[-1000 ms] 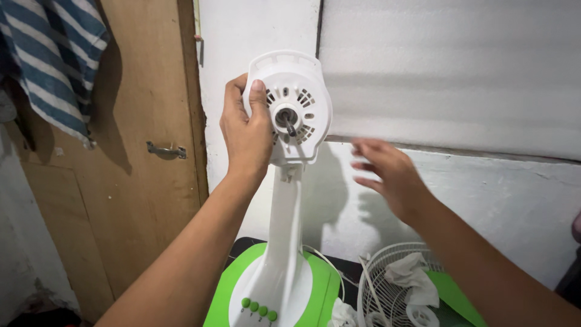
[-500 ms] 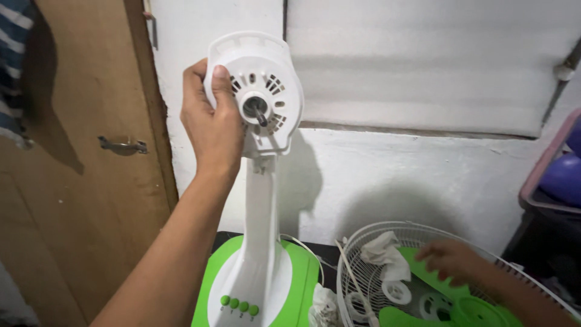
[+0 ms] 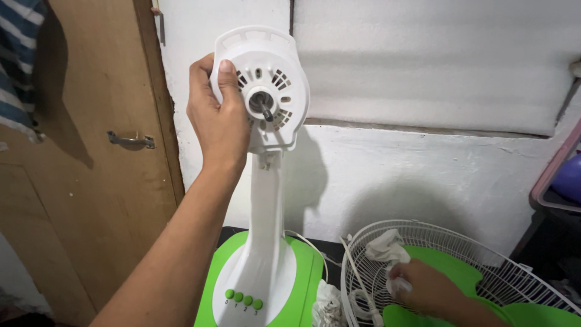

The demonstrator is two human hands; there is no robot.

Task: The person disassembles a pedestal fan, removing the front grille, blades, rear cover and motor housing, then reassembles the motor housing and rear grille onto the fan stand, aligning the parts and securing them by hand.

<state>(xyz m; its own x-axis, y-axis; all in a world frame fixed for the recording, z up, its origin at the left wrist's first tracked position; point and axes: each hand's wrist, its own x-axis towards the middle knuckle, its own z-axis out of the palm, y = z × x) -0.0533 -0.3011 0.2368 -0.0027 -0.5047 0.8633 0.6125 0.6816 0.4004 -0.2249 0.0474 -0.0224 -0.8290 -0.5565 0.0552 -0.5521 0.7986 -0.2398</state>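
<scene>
My left hand (image 3: pixel 218 121) grips the left side of a white fan motor head (image 3: pixel 275 66), thumb on its front face beside the bare metal shaft (image 3: pixel 264 109). The head sits on a white stand (image 3: pixel 266 224) rising from a green base (image 3: pixel 305 284) with a row of green buttons (image 3: pixel 242 298). Low at the right, my right hand (image 3: pixel 430 290) reaches into a white wire fan grille (image 3: pixel 484 254) lying flat. Its fingers are curled on a crumpled white cloth (image 3: pixel 384 245) that lies over a green fan blade (image 3: pixel 451 263).
A wooden door (image 3: pixel 91 200) with a metal handle (image 3: pixel 130 140) stands at the left, a striped cloth (image 3: pixel 18 72) hanging on it. A white wall (image 3: pixel 423 169) is right behind the fan. A pink-rimmed container (image 3: pixel 554 175) sits at the right edge.
My right hand dropped from beside the motor head down into the grille and closed on the white cloth. My left hand kept its hold on the motor head.
</scene>
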